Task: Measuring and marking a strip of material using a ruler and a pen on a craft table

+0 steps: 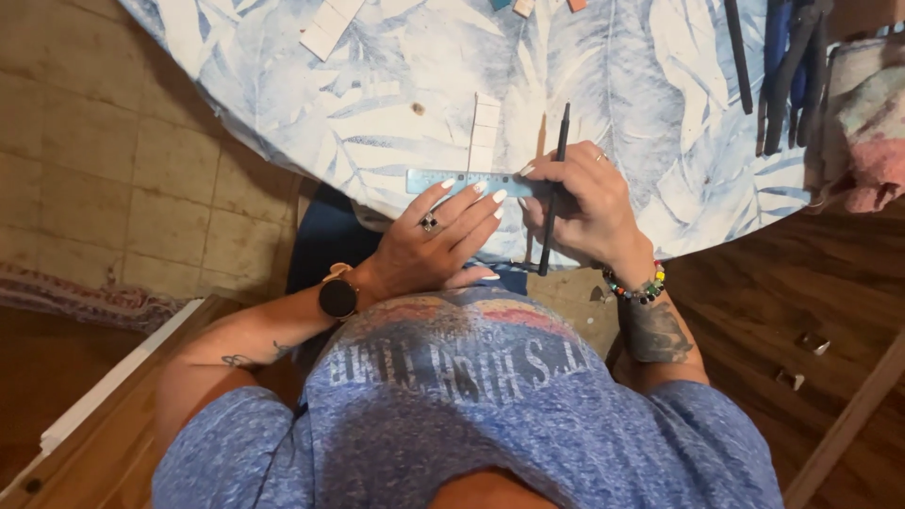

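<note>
At the near edge of the round table (660, 85), under its blue leaf-print cloth, my two hands work close together. Far to the left the tiled floor (113, 170) shows, and a pale strip of small squares (330, 24) lies on the cloth, well apart from me. My left hand (438, 236) lies flat, fingers spread and extended, not gripping; the fingertips press down on the pale blue ruler (452, 181), which runs left to right across the cloth just beside the table's edge. A second white strip of squares (485, 127) lies just beyond the ruler, reaching away from me. My right hand (589, 212) is curled around a thin black tool (556, 179), perhaps a pen or a craft blade; I cannot tell which. It stands nearly upright in the picture, its far tip near the ruler's right end. Further right, dark pliers and tools (792, 66) lie at the table's far side beside a bundle of cloth (867, 123).

As I judge it, the main risk is the ruler sliding: only fingertips hold it on soft cloth, so pressure from the tool could skew it. My left fingertips lie close to the tool's path, so a slip could catch them. The ruler also sits near the edge and could tip off.
</note>
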